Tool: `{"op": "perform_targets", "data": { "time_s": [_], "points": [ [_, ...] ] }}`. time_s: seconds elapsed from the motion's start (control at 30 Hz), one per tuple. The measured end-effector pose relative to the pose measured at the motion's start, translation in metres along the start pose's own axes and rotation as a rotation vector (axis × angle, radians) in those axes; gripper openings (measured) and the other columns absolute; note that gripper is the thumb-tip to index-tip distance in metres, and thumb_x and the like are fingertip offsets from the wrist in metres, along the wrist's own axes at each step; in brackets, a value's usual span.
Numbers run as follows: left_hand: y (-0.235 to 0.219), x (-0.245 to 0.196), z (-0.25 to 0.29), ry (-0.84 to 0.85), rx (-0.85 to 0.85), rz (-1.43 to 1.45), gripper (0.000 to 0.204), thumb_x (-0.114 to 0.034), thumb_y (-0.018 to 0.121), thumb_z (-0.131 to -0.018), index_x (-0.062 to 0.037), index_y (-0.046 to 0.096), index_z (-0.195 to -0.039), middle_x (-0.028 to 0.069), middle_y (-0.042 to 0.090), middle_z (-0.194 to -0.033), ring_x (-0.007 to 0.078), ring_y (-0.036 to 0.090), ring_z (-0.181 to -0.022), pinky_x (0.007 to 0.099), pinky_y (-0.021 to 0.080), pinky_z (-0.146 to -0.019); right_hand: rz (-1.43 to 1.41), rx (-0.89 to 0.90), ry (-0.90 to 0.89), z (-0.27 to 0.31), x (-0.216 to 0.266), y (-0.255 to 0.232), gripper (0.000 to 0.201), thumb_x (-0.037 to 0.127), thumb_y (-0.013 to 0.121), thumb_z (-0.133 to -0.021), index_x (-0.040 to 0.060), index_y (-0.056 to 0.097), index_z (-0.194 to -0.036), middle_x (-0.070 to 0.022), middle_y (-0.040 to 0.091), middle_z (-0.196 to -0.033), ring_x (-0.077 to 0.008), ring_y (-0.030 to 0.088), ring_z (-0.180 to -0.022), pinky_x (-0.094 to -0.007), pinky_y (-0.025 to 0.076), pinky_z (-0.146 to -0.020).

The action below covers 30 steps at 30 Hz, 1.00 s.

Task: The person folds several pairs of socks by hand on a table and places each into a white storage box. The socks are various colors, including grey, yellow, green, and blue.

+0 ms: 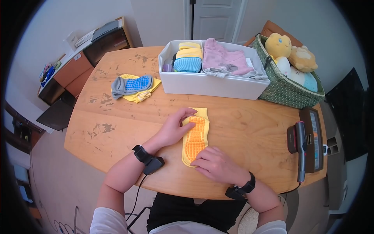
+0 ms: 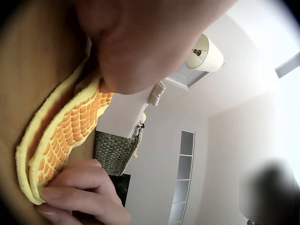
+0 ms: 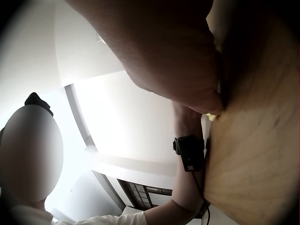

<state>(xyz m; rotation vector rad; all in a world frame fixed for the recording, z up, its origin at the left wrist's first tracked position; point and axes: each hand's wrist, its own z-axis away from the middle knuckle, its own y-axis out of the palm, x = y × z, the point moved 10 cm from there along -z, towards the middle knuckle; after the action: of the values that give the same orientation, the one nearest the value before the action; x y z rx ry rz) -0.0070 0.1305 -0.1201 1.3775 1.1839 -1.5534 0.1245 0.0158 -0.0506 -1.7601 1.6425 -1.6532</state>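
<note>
Pinched between curled fingers of the right hand (image 1: 215, 164) is the near end of a pair of flat yellow socks with orange rubbery grip squares (image 1: 196, 142), laid lengthwise near the middle of the tabletop's front edge. By the left hand (image 1: 173, 128), its fingers bent loosely over the socks, their upper part is touched, just below the ribbed cuff; whether it is also gripped cannot be told.

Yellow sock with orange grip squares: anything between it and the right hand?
Nothing visible: the fingers of the right hand touch the near end of the yellow sock, and the left hand is farther up.
</note>
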Motion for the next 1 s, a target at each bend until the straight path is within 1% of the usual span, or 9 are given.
{"op": "perform_targets", "data": {
  "time_s": [0.07, 0.13, 0.5, 0.57, 0.7, 0.77, 0.83, 0.97, 1.0],
  "points": [
    [0.002, -0.001, 0.001, 0.019, -0.005, -0.050, 0.040, 0.004, 0.061, -0.101, 0.0004, 0.051, -0.139, 0.0085, 0.062, -0.131, 0.0131, 0.058, -0.124, 0.0282, 0.049, -0.105, -0.004, -0.017, -0.003, 0.000, 0.000, -0.001, 0.019, 0.009, 0.078, -0.084, 0.0082, 0.073, -0.102, -0.0054, 0.065, -0.097, -0.0251, 0.063, -0.094, -0.0382, 0.050, -0.086],
    [-0.001, -0.006, 0.002, 0.086, -0.053, 0.065, 0.038, 0.004, 0.062, -0.100, 0.0011, 0.052, -0.138, 0.0083, 0.062, -0.130, 0.0133, 0.058, -0.124, 0.0280, 0.049, -0.105, -0.009, -0.019, -0.003, 0.000, 0.000, -0.001, 0.018, 0.008, 0.078, -0.085, 0.0081, 0.073, -0.102, -0.0055, 0.065, -0.096, -0.0251, 0.063, -0.093, -0.0381, 0.050, -0.085],
    [-0.006, -0.010, 0.002, 0.038, -0.099, -0.146, 0.041, 0.002, 0.063, -0.100, 0.0001, 0.051, -0.139, 0.0105, 0.063, -0.131, 0.0147, 0.059, -0.125, 0.0275, 0.049, -0.102, 0.002, -0.038, 0.000, 0.001, -0.001, -0.002, 0.015, 0.007, 0.077, -0.086, 0.0077, 0.074, -0.101, -0.0069, 0.065, -0.094, -0.0259, 0.064, -0.091, -0.0385, 0.051, -0.082],
    [-0.007, -0.012, 0.002, 0.037, -0.106, -0.181, 0.041, 0.001, 0.064, -0.100, -0.0005, 0.051, -0.139, 0.0109, 0.063, -0.131, 0.0150, 0.059, -0.125, 0.0275, 0.049, -0.101, 0.011, -0.069, -0.019, 0.000, 0.001, -0.004, 0.010, 0.008, 0.071, -0.089, 0.0069, 0.072, -0.099, -0.0077, 0.062, -0.091, -0.0258, 0.063, -0.089, -0.0386, 0.051, -0.082],
    [-0.008, -0.017, 0.006, 0.079, -0.116, -0.105, 0.042, 0.000, 0.066, -0.099, -0.0025, 0.052, -0.139, 0.0091, 0.060, -0.134, 0.0158, 0.058, -0.127, 0.0277, 0.049, -0.100, -0.013, -0.065, -0.020, 0.000, -0.001, -0.004, 0.015, 0.006, 0.076, -0.086, 0.0068, 0.073, -0.100, -0.0079, 0.066, -0.095, -0.0269, 0.065, -0.092, -0.0390, 0.053, -0.082],
    [-0.011, -0.018, 0.007, 0.084, -0.128, -0.085, 0.043, 0.001, 0.067, -0.098, -0.0033, 0.052, -0.138, 0.0081, 0.060, -0.135, 0.0163, 0.058, -0.127, 0.0279, 0.049, -0.099, -0.041, -0.122, -0.003, 0.000, -0.002, -0.011, 0.014, 0.006, 0.076, -0.085, 0.0060, 0.073, -0.099, -0.0082, 0.066, -0.096, -0.0274, 0.065, -0.092, -0.0388, 0.054, -0.080],
    [-0.015, -0.040, 0.013, 0.316, -0.171, -0.249, 0.043, 0.000, 0.070, -0.095, -0.0049, 0.055, -0.135, 0.0072, 0.058, -0.135, 0.0167, 0.059, -0.124, 0.0266, 0.048, -0.097, -0.019, -0.151, 0.039, 0.002, -0.011, -0.014, 0.015, 0.006, 0.077, -0.085, 0.0060, 0.073, -0.099, -0.0083, 0.066, -0.096, -0.0277, 0.065, -0.091, -0.0388, 0.054, -0.079],
    [-0.029, -0.070, 0.029, 0.372, -0.289, -0.487, 0.037, -0.001, 0.073, -0.093, -0.0067, 0.061, -0.128, 0.0075, 0.062, -0.127, 0.0160, 0.061, -0.113, 0.0270, 0.049, -0.092, 0.032, -0.159, 0.133, 0.005, -0.023, -0.021, 0.012, 0.009, 0.074, -0.085, 0.0052, 0.071, -0.096, -0.0081, 0.063, -0.096, -0.0277, 0.063, -0.091, -0.0394, 0.053, -0.081],
    [-0.032, -0.060, 0.028, 0.248, -0.233, -0.462, 0.031, -0.003, 0.074, -0.092, -0.0063, 0.064, -0.122, 0.0067, 0.064, -0.120, 0.0150, 0.063, -0.105, 0.0278, 0.051, -0.087, 0.032, -0.160, 0.135, 0.005, -0.023, -0.024, 0.012, 0.009, 0.074, -0.085, 0.0052, 0.071, -0.096, -0.0081, 0.063, -0.096, -0.0277, 0.063, -0.091, -0.0394, 0.053, -0.081]
  ]
}}
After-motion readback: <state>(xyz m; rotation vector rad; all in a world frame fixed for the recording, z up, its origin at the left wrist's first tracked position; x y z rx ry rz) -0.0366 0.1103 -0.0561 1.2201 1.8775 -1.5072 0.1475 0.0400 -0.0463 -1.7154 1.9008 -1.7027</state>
